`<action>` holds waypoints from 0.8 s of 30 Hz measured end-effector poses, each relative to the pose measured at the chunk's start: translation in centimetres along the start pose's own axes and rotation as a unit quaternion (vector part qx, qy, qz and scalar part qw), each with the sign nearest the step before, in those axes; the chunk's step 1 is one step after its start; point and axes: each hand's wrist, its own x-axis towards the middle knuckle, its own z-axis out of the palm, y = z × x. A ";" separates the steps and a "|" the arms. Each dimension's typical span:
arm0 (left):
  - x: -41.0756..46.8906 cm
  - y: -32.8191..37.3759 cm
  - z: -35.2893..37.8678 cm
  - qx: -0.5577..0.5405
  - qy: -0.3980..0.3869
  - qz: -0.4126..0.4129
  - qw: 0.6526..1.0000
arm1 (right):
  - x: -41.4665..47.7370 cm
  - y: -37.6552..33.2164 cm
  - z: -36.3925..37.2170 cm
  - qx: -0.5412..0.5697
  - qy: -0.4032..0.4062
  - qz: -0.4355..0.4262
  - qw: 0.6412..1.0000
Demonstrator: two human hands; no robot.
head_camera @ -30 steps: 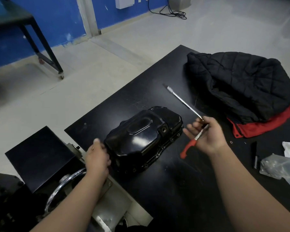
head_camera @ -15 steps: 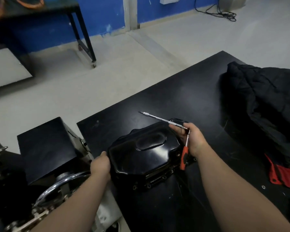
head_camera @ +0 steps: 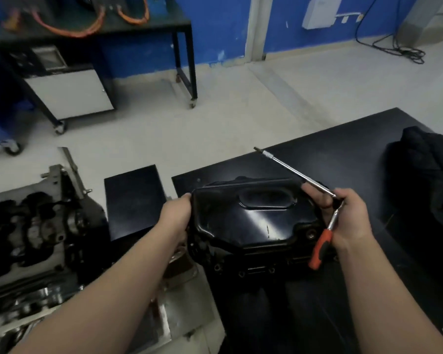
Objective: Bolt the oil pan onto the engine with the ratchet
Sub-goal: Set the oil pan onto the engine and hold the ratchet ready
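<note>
We see the oil pan held lengthwise: left hand grips its left end, right hand clamps the ratchet at its right end. The engine sits off the pan's left, so left hand's nearer, we reckon.

Workshop clutter
Jacket heaped on tabletop; wheeled cart with orange cables against blue wall.

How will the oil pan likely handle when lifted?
Probably rigid: the oil pan shows a pressed shape. Its glossy surface may be slippery. Likely weighty: left hand and right hand, which also holds the ratchet, grip opposite ends.
</note>
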 end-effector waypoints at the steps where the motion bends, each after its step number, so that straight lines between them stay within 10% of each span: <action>1: -0.9 1.8 -1.3 -0.012 -0.003 0.018 1.000 | -0.8 -0.4 2.3 -0.002 -0.004 -0.015 1.000; 12: -6.5 14.2 -36.4 -0.034 0.079 0.216 0.973 | -8.3 15.6 34.6 0.028 -0.150 -0.033 0.988; 24: -1.4 13.1 -63.5 -0.070 0.205 0.142 0.966 | -8.7 38.0 53.2 -0.039 -0.150 0.070 0.985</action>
